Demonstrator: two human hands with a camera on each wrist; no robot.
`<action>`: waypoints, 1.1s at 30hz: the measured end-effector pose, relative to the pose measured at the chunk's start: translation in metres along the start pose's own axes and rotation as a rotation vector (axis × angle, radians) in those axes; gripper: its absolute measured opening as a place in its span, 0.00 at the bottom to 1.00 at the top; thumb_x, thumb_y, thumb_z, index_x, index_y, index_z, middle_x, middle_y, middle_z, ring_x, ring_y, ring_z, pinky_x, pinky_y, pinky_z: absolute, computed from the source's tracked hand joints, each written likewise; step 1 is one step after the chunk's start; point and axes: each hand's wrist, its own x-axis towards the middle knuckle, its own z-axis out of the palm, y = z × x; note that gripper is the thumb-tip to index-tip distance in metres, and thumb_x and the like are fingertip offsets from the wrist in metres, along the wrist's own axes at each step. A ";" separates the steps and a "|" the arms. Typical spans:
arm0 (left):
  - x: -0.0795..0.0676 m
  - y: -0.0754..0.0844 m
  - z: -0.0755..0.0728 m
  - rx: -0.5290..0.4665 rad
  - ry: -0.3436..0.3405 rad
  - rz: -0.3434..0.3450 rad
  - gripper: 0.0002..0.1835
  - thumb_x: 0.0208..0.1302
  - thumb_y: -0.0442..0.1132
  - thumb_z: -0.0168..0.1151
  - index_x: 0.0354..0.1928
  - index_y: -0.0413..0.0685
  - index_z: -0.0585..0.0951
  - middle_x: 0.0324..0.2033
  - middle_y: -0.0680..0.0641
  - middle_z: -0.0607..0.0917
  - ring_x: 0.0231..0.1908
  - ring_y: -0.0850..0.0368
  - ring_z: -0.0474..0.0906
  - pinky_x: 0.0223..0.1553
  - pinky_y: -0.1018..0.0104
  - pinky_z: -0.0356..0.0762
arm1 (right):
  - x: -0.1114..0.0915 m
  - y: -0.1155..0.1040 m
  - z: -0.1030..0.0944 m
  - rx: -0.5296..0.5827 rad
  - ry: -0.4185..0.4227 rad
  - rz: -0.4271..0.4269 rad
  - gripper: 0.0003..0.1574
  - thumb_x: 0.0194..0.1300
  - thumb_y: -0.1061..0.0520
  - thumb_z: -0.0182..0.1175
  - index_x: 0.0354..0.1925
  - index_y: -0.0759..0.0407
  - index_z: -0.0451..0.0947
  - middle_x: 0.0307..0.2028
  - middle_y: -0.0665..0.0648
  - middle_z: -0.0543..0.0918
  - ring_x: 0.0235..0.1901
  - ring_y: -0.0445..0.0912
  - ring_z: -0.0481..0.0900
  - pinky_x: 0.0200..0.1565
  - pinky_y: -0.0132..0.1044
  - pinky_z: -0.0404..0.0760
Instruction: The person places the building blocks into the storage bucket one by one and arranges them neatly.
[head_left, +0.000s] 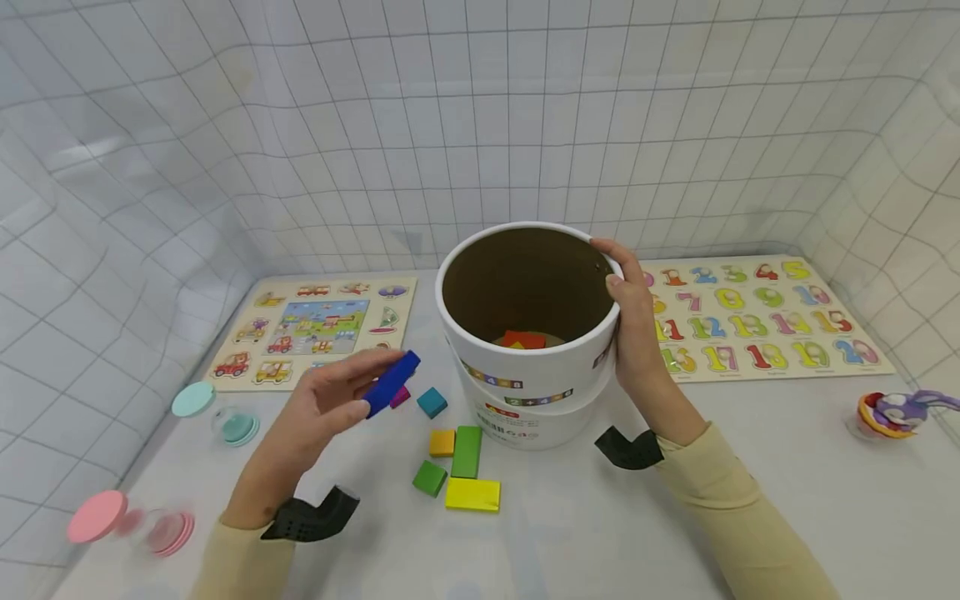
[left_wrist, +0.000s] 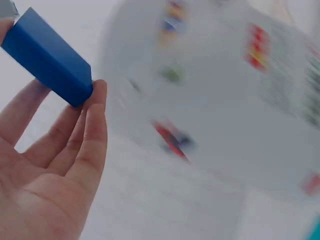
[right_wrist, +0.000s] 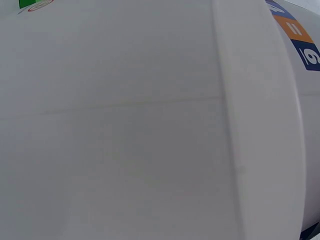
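Observation:
My left hand (head_left: 322, 408) pinches a blue rectangular block (head_left: 392, 385) between thumb and fingertips, above the table and left of a white bucket (head_left: 577, 410). In the left wrist view the blue block (left_wrist: 49, 56) is tilted, with the bucket blurred behind it. My right hand (head_left: 633, 321) grips the bucket's right rim, thumb and fingers over the edge; the right wrist view holds only the bucket's white wall (right_wrist: 125, 160). Red pieces (head_left: 525, 339) lie at the bottom of the upright bucket. Between left hand and bucket are a teal block (head_left: 432, 402) and a partly hidden magenta block (head_left: 401, 397).
Nearer me lie orange (head_left: 442, 442), long green (head_left: 467, 452), square green (head_left: 430, 478) and yellow (head_left: 472, 495) blocks. Puzzle boards stand behind, left (head_left: 390, 292) and right (head_left: 712, 371). Small cups with pink (head_left: 97, 516) and mint (head_left: 193, 399) lids sit left; a purple toy (head_left: 896, 411) sits right.

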 end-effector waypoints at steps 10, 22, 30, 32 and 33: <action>0.080 0.073 0.035 0.147 0.015 -0.042 0.18 0.62 0.48 0.53 0.53 0.54 0.76 0.49 0.50 0.77 0.51 0.54 0.69 0.54 0.57 0.64 | -0.002 0.002 0.002 0.007 -0.011 -0.004 0.28 0.61 0.59 0.32 0.59 0.56 0.62 0.58 0.59 0.63 0.56 0.55 0.59 0.57 0.55 0.54; 0.092 0.027 0.027 0.230 0.361 0.235 0.19 0.61 0.37 0.55 0.55 0.43 0.72 0.56 0.49 0.71 0.55 0.56 0.69 0.53 0.66 0.68 | 0.000 0.003 0.000 -0.038 -0.005 -0.010 0.28 0.61 0.58 0.35 0.59 0.56 0.62 0.58 0.57 0.64 0.56 0.53 0.60 0.57 0.54 0.54; 0.017 -0.055 -0.009 0.383 0.393 -0.077 0.20 0.60 0.45 0.56 0.52 0.44 0.74 0.47 0.47 0.77 0.46 0.60 0.72 0.46 0.75 0.71 | 0.001 0.000 0.000 -0.044 -0.007 -0.007 0.27 0.61 0.58 0.34 0.59 0.55 0.62 0.58 0.57 0.64 0.56 0.54 0.60 0.57 0.55 0.55; 0.003 -0.076 -0.013 0.460 0.394 -0.165 0.20 0.59 0.46 0.57 0.51 0.44 0.74 0.47 0.47 0.77 0.45 0.60 0.73 0.45 0.74 0.72 | 0.000 -0.001 0.000 -0.038 -0.006 -0.004 0.27 0.62 0.57 0.34 0.59 0.54 0.62 0.58 0.57 0.64 0.56 0.55 0.60 0.57 0.56 0.55; -0.002 -0.085 -0.015 0.491 0.400 -0.200 0.20 0.59 0.46 0.58 0.51 0.44 0.75 0.47 0.47 0.77 0.45 0.59 0.73 0.46 0.72 0.72 | -0.001 -0.001 -0.001 -0.035 -0.004 -0.002 0.27 0.62 0.57 0.34 0.59 0.53 0.62 0.58 0.58 0.64 0.56 0.55 0.59 0.56 0.56 0.55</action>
